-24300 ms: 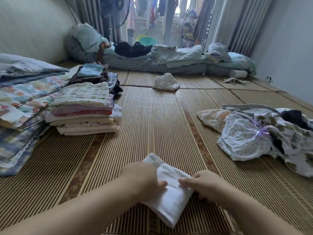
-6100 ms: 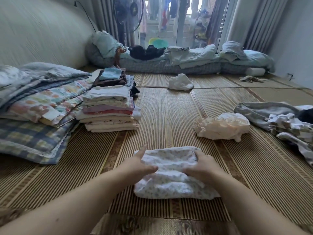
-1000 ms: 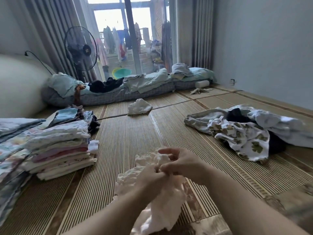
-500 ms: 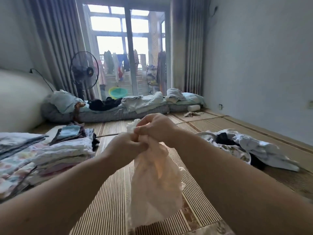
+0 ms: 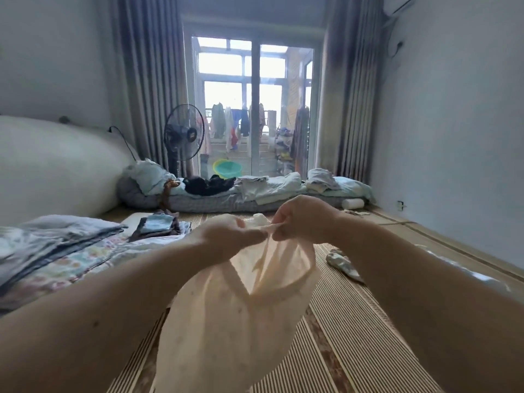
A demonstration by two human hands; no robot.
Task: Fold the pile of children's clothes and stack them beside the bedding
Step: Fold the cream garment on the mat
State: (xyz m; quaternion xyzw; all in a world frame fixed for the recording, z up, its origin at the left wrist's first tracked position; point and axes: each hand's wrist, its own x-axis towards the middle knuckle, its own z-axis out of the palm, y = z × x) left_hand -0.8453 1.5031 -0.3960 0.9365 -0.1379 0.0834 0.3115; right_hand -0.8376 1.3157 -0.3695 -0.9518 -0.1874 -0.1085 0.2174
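A thin cream garment [image 5: 235,313] hangs in the air in front of me, above the bamboo mat. My left hand [image 5: 226,238] and my right hand [image 5: 304,219] pinch its top edge close together, fingertips nearly touching. The cloth drapes down below my hands and spreads open. To the left lies the folded bedding [image 5: 54,251]. My left forearm hides the stack of folded clothes beside it; only a darker pile with a light blue piece [image 5: 157,225] shows behind. A scrap of the unfolded patterned clothes [image 5: 341,265] peeks out past my right arm.
A thin mattress with crumpled bedclothes [image 5: 255,191] runs along the far end before the glass door. A standing fan [image 5: 183,137] is at its left. A pale headboard [image 5: 51,165] lines the left wall. The striped bamboo mat [image 5: 354,336] covers the floor.
My hands have lifted the cream garment off the mat and now hold it up higher, with the cloth opening out below. The view has tilted up towards the window.
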